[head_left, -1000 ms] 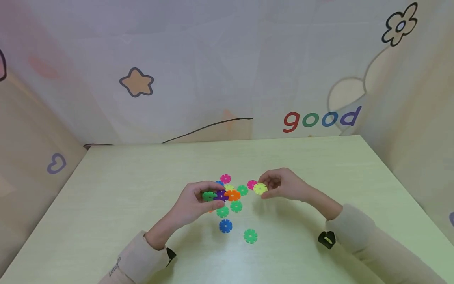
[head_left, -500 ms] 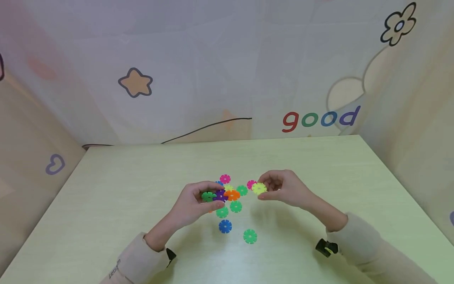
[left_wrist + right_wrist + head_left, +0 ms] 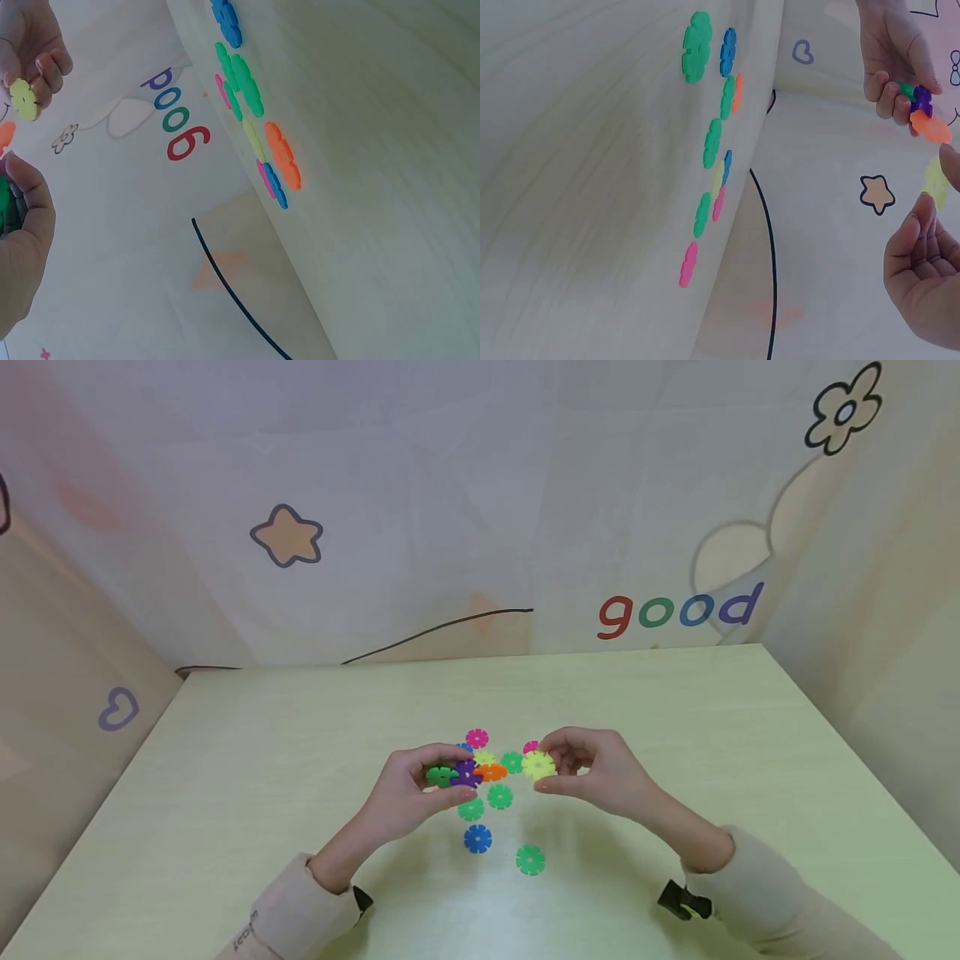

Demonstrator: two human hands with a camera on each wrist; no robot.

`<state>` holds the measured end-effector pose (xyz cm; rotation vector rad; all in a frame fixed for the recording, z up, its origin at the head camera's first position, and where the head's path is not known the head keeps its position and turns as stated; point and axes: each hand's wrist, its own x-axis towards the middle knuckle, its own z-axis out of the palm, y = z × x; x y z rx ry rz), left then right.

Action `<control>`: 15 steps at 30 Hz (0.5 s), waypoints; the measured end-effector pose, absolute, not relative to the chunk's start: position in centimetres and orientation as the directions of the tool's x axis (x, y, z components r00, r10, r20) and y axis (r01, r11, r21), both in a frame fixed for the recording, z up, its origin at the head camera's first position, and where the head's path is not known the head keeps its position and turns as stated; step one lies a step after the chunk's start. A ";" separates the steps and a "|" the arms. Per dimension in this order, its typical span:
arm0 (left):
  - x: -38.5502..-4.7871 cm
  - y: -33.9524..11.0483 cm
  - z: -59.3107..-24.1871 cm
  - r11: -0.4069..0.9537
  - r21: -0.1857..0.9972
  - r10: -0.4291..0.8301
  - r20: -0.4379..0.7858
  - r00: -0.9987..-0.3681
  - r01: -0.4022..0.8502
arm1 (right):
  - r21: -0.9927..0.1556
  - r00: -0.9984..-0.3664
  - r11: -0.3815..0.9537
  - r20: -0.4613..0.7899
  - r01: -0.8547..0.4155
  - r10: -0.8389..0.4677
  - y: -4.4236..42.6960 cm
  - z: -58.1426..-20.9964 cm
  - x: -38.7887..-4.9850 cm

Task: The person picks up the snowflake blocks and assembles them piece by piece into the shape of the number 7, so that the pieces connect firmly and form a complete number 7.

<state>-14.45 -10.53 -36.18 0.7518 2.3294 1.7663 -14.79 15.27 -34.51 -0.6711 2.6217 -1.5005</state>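
Observation:
Above the table, my left hand (image 3: pixel 408 789) pinches a joined row of notched discs: a green disc (image 3: pixel 441 776), a purple disc (image 3: pixel 467 773) in the middle and an orange disc (image 3: pixel 491 772) pointing right. My right hand (image 3: pixel 600 768) pinches a yellow disc (image 3: pixel 538 766) by its right side, a short gap from the orange one. In the right wrist view the orange disc (image 3: pixel 931 127) and the yellow disc (image 3: pixel 935 182) are apart. The left wrist view shows the yellow disc (image 3: pixel 23 100) between thumb and fingers.
Loose discs lie on the table (image 3: pixel 262 777) beneath and around the hands: a blue disc (image 3: pixel 477 838) and a green disc (image 3: pixel 530 860) in front, a pink disc (image 3: pixel 477 738) behind, several others between. A patterned curtain (image 3: pixel 420 527) stands behind the table.
My right hand has moved slightly left and down with the yellow disc, closer to the orange one. The orange disc looks flatter, more edge-on. My left hand has hardly moved.

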 end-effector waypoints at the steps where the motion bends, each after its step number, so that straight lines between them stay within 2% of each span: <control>1: -14.4 -10.5 -36.2 0.192 0.930 0.454 0.199 -0.868 0.314 | -0.827 -0.902 0.436 0.182 -0.355 -0.391 15.2 -34.5 -14.7; 15: -14.2 -10.2 -35.9 0.216 0.909 0.440 0.234 -0.867 0.355 | -0.818 -0.895 0.424 0.224 -0.388 -0.387 14.5 -34.2 -13.8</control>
